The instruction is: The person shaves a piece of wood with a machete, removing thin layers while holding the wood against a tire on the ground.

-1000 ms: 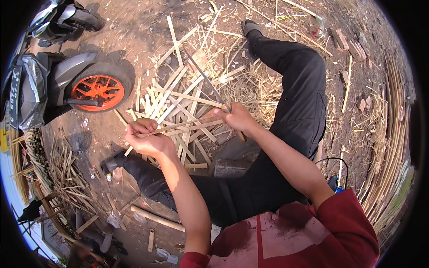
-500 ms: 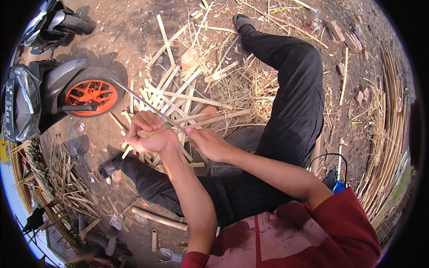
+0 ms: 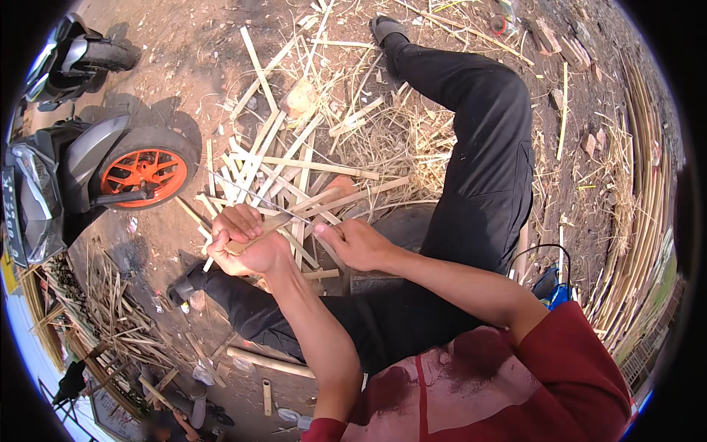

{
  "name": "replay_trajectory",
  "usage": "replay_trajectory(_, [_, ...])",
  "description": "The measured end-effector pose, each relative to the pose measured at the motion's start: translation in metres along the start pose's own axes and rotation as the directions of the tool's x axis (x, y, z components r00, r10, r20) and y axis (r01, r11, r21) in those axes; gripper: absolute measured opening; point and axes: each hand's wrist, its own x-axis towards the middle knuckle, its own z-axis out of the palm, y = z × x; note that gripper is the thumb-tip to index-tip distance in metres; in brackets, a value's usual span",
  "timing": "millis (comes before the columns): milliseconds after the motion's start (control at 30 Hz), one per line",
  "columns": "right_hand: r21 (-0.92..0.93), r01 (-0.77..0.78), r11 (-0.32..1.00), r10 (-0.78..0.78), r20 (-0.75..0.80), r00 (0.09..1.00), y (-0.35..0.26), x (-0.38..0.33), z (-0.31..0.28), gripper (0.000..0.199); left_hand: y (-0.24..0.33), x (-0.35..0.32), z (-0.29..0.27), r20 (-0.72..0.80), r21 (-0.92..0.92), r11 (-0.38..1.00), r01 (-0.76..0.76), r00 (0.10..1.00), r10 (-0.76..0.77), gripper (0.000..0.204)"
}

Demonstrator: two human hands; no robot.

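Observation:
I sit on bare earth with my black-trousered legs [image 3: 486,147] stretched out. My left hand [image 3: 243,247] is closed around a flat pale bamboo slat [image 3: 346,197] that points away to the right over the pile. A thin grey sliver [image 3: 250,195], a strip or a blade, I cannot tell which, runs from the upper left down to my right hand [image 3: 357,243]. The right hand pinches its near end, a few centimetres from the left hand. Both hands hover above my lap.
A heap of split bamboo slats [image 3: 294,147] and shavings lies ahead. A scooter with an orange rear wheel [image 3: 147,173] stands at the left. Long bamboo strips [image 3: 641,221] curve along the right. A blue object with a black cable [image 3: 556,295] sits by my hip. Bamboo offcuts [image 3: 103,317] lie lower left.
My right hand has drawn back from the pile toward my left hand. Both hands have come together over my lap, with the slat and the thin sliver between them.

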Motion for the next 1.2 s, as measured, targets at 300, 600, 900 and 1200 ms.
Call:
replay_trajectory(300, [-0.134,0.03,0.991,-0.048,-0.133,0.99,-0.014,-0.004,-0.004,0.071,-0.005,0.006,0.017,-0.006,-0.02,1.0,-0.019,1.0,0.019,0.032])
replay_trajectory(600, [-0.145,0.114,0.983,-0.138,-0.166,0.976,-0.017,0.011,-0.001,0.075,0.001,0.009,0.015,-0.037,-0.039,0.998,-0.041,0.999,0.04,0.04])
replay_trajectory(900, [-0.193,0.146,0.97,-0.181,-0.178,0.967,-0.003,0.017,0.009,0.076,-0.001,0.014,0.017,-0.015,0.042,0.997,-0.062,0.998,0.062,0.036])
replay_trajectory(1200, [-0.237,0.183,0.954,-0.234,-0.209,0.949,-0.023,0.014,0.006,0.074,-0.006,0.031,0.015,-0.09,0.129,0.986,-0.11,0.988,0.122,0.035])
